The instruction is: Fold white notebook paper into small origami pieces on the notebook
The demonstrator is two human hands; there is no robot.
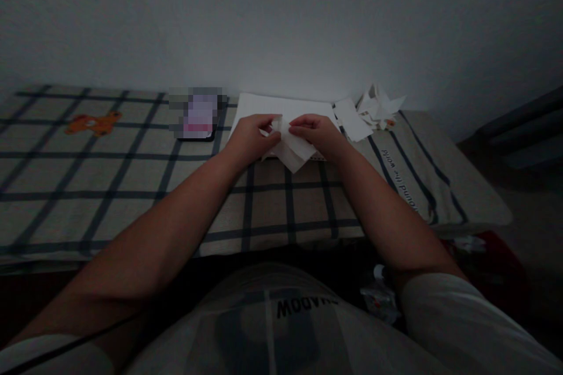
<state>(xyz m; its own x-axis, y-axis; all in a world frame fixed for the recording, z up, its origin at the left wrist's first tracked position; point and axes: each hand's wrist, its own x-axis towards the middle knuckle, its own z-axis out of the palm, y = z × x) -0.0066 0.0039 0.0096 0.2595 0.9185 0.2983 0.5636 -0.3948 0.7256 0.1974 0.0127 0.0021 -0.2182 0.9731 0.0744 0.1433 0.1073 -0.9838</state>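
Dim room, view from the head cam looking down at two bare forearms reaching fwd over a checked cloth (132, 187) w/ dark grid lines. At frame centre both hands meet on a small white paper piece (288, 149). Left hand (250, 137) has its fingers curled and pressed together, pinching the paper's upper left edge; right hand (319, 133) likewise pinches the upper right edge. The piece hangs between them, lower corner pointing toward the viewer, touching or just above the cloth — can't tell which.

Step in hand, as a judgement: looks like folding or creasing the paper, mid-fold, w/ both pinches close together at the top. Next move likely calls for keeping the edges aligned while pressing a crease flat; thin paper could slip or tear if pulled apart.

Behind the hands, a larger white sheet (281, 108) lies flat by the wall. Right of it, upper right of centre, loose paper scraps (352, 120) and a crumpled folded paper heap (378, 106).

Left of centre: a dark flat device, prob. a phone (197, 120), screen blurred out, unreadable. Far upper left: an orange bear print (92, 123) on the cloth.

Writing: cloth at right carries script text (400, 179), only partly legible, approx "...ound the world". Shirt at bottom shows upside-down letters "WODAH", prob. part of "SHADOW".
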